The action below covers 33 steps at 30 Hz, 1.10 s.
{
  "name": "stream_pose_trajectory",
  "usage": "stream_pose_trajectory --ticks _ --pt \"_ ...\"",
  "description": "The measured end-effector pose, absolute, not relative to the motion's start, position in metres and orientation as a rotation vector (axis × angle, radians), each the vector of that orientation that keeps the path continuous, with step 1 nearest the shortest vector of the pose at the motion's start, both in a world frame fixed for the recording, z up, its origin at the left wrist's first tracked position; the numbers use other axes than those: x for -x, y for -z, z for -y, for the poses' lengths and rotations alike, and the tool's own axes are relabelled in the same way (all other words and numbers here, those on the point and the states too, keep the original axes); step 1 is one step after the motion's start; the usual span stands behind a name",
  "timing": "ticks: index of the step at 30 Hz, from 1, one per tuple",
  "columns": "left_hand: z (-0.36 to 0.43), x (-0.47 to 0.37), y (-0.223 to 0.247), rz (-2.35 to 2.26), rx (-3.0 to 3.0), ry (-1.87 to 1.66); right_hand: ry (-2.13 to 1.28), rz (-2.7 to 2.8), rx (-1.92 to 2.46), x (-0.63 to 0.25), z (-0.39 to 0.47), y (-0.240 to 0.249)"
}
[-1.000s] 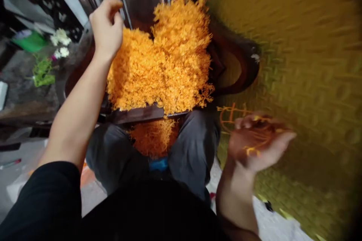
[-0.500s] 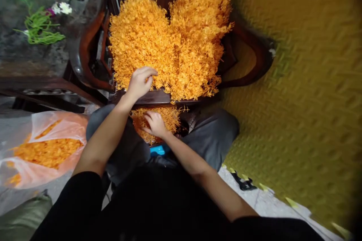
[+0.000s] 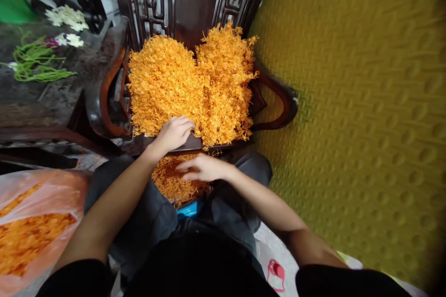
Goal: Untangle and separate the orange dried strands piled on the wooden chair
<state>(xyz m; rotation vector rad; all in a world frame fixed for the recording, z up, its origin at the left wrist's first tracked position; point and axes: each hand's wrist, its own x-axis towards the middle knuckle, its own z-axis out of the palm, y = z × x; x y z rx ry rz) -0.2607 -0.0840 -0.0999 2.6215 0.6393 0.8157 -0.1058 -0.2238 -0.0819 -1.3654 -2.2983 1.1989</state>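
1. the left hand [image 3: 173, 133] rests at the front edge of the orange flower heap [image 3: 190, 84], fingers curled down into the lowest strands; its grip is narrow, and whether it pinches any strands cannot be told.
2. the right hand [image 3: 205, 167] hovers flat, fingers stretched leftward, just over a smaller orange pile [image 3: 170, 182] lying between the knees; its grip is wide and holds nothing visible.
3. the big heap fills the seat of a dark carved wooden chair [image 3: 278, 102], reaching up against its back.
4. a clear plastic bag [image 3: 52, 190] at lower left contains more orange flowers.
5. on the dark counter [image 3: 52, 97] at upper left lie green stems [image 3: 38, 62] and white blossoms [image 3: 66, 16].
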Motion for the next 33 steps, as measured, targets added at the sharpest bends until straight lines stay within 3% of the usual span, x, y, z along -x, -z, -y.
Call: stream_pose_trajectory --ticks 2,4,6,8,14,19,22,28,33 --pt "0.086 0.252 0.099 -0.644 -2.665 -0.698 -0.941 2.241 1.424 0.075 0.205 0.037" --pt "0.089 0.243 0.097 -0.635 -2.711 -0.580 -0.383 2.134 1.717 0.046 0.180 0.006" --pt "0.092 0.233 0.095 -0.613 -2.750 -0.476 0.134 2.004 1.944 0.023 0.150 -0.010" --pt "0.096 0.224 0.090 -0.597 -2.779 -0.397 0.406 1.936 2.058 0.004 0.120 -0.015" --pt "0.109 0.196 0.064 -0.678 -2.743 -0.333 0.167 1.883 2.246 -0.064 0.064 -0.035" --pt "0.107 0.171 0.065 -0.959 -2.574 -0.211 0.334 1.570 2.109 -0.086 0.095 -0.045" --pt "0.105 0.153 0.074 -0.935 -2.544 -0.170 0.374 1.797 2.077 -0.061 0.130 -0.022" --pt "0.126 0.123 0.081 -0.626 -2.601 -0.158 -0.361 1.858 2.204 -0.028 0.146 0.048" --pt "0.137 0.123 0.082 -0.545 -2.656 -0.137 -0.405 1.739 2.157 -0.050 0.134 0.066"
